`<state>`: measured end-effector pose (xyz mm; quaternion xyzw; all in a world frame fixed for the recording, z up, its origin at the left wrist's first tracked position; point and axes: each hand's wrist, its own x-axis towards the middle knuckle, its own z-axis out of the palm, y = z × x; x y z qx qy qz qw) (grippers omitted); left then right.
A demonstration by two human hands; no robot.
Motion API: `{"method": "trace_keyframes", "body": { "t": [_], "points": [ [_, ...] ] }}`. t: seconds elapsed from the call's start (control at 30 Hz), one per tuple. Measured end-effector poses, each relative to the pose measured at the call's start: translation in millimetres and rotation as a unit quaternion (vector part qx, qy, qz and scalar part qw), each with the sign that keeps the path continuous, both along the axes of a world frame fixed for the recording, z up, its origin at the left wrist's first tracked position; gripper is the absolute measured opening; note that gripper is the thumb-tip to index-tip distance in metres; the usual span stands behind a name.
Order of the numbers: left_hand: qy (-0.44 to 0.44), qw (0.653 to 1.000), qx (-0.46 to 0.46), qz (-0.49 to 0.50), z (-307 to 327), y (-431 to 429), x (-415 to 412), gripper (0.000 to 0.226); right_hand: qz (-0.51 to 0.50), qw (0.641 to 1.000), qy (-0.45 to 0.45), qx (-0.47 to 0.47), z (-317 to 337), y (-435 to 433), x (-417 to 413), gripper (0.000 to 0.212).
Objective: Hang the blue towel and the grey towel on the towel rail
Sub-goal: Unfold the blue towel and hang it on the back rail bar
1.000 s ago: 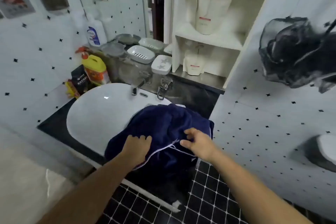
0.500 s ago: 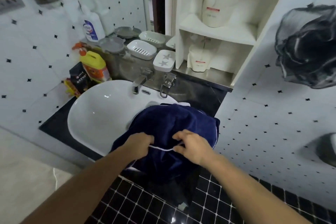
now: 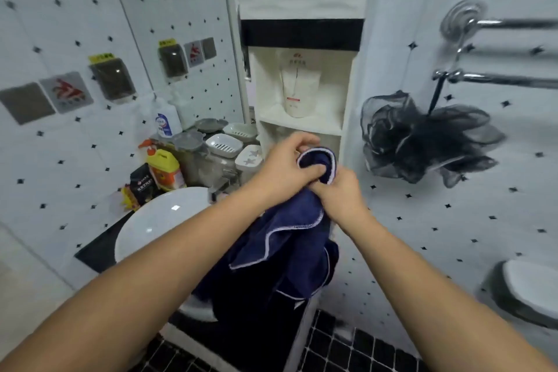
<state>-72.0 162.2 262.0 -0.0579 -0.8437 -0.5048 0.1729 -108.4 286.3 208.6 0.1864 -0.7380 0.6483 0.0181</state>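
The blue towel (image 3: 280, 254), dark navy with a white stitched hem, hangs in front of me over the right side of the sink. My left hand (image 3: 288, 164) grips its top edge, thumb pressed into the fold. Just below and to the right, my right hand (image 3: 341, 196) is closed on the same bunched edge. The chrome towel rail (image 3: 501, 78) is fixed to the right wall, up and to the right of both hands, with several bars. No grey towel is in sight.
A black mesh bath sponge (image 3: 422, 139) hangs from the rail's lowest bar. The white sink (image 3: 157, 220) sits at lower left, with bottles (image 3: 164, 169) and soap dishes (image 3: 223, 145) behind it. A white niche shelf (image 3: 302, 118) holds a refill pouch. A wall dish (image 3: 531, 284) juts out at lower right.
Both hands have lifted the blue towel off the sink edge to chest height and drawn close together. My view has tilted upward, bringing the towel rail into sight.
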Motion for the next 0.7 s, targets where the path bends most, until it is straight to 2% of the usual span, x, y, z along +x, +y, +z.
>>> {"method": "trace_keyframes", "body": {
  "t": [0.13,0.2,0.23,0.27,0.33,0.37,0.47,0.57,0.7],
  "points": [
    [-0.016,0.997,-0.078,-0.017,-7,57,18,0.104,-0.087,0.991,-0.023,-0.102,38,78,-9,0.021],
    [-0.037,0.989,-0.14,-0.024,-12,91,24,0.111,-0.122,0.982,-0.037,-0.14,56,119,-14,0.018],
    [-0.031,0.987,-0.157,-0.02,-11,109,25,0.102,-0.133,0.979,-0.044,-0.152,64,138,-16,0.018],
    [-0.013,0.989,-0.149,-0.013,-8,127,23,0.083,-0.139,0.976,-0.05,-0.161,71,156,-16,0.019],
    [0.03,0.995,-0.094,0.019,9,160,16,0.036,-0.152,0.974,-0.042,-0.16,84,192,-11,0.025],
    [0.043,0.997,-0.063,0.029,21,173,12,0.026,-0.161,0.974,-0.029,-0.155,90,210,-9,0.026],
    [0.066,0.998,0.008,-0.016,64,206,2,0.023,-0.181,0.97,0.007,-0.162,109,265,1,0.02],
    [0.089,0.993,0.019,-0.068,108,237,-5,0.03,-0.156,0.972,0.031,-0.172,126,306,16,0.018],
    [0.12,0.984,0.092,-0.094,154,270,-13,0.034,-0.136,0.982,0.057,-0.121,134,343,32,0.012]
  ]
}}
